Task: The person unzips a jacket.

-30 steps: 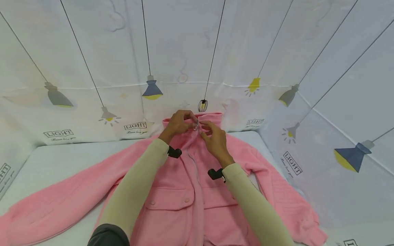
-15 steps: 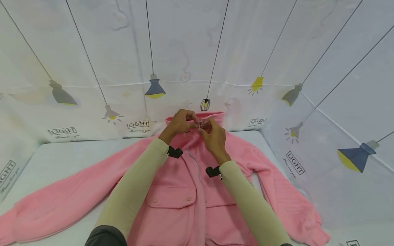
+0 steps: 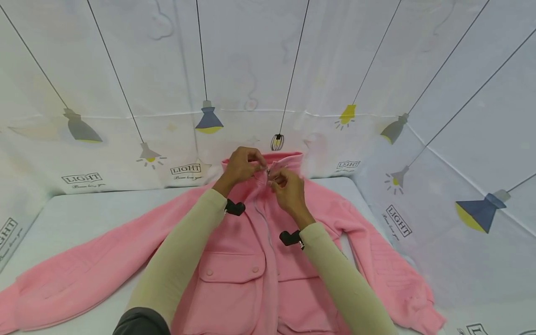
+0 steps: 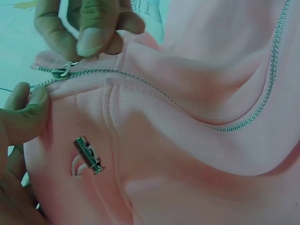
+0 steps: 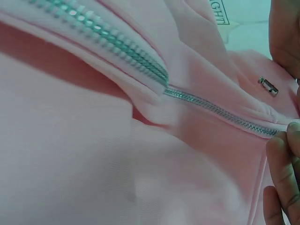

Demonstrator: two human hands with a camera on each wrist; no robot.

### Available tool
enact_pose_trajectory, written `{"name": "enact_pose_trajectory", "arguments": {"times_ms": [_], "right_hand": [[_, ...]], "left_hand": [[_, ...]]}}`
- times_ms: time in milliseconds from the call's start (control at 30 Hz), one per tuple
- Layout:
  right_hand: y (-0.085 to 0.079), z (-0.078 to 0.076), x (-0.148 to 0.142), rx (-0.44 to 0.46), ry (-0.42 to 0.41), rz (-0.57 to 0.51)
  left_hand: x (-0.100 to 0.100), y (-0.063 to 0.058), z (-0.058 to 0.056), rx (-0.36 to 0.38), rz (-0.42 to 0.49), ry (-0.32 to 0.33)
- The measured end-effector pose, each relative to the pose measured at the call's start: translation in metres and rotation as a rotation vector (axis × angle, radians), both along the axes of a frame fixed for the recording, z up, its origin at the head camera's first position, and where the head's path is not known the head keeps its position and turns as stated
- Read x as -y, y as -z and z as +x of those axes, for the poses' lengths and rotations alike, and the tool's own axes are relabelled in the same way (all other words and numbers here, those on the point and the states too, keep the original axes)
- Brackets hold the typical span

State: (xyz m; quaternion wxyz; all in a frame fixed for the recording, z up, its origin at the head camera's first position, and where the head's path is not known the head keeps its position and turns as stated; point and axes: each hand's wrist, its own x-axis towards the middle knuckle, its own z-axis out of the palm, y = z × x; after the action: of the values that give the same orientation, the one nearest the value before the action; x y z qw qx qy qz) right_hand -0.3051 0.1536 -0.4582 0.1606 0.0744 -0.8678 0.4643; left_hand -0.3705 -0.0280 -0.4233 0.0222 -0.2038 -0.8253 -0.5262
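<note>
Pink fabric jacket with stand-up collar point(image 3: 247, 242): laid front up on a white table point(image 3: 125, 204), sleeves spread either side below the collar point(image 3: 295, 160). Silver metal zip slider point(image 4: 62, 72): at the collar's front edge. Left hand point(image 3: 243, 164): thumb and finger closed, pinching that edge beside the slider. Right hand point(image 3: 290, 190): thumb and forefinger closed on the slider's pull. Change since half a second ago: fingertips then met at the collar; now a small gap parts them, right hand slightly lower.
</note>
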Motion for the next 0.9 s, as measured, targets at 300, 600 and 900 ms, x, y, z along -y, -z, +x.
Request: {"name": "enact_pose_trajectory", "arguments": {"times_ms": [300,600,900], "right_hand": [[0.007,0.011,0.0,0.005,-0.044,-0.011],[0.013,0.023,0.001,0.06,-0.033,-0.033],[0.014,0.036,0.003,0.132,-0.052,-0.074]], "left_hand": [[0.004,-0.002,-0.001,-0.004,0.039,-0.038],[0.01,-0.001,-0.003,-0.025,0.065,-0.076],[0.018,-0.005,-0.005,-0.072,0.071,-0.165]]}}
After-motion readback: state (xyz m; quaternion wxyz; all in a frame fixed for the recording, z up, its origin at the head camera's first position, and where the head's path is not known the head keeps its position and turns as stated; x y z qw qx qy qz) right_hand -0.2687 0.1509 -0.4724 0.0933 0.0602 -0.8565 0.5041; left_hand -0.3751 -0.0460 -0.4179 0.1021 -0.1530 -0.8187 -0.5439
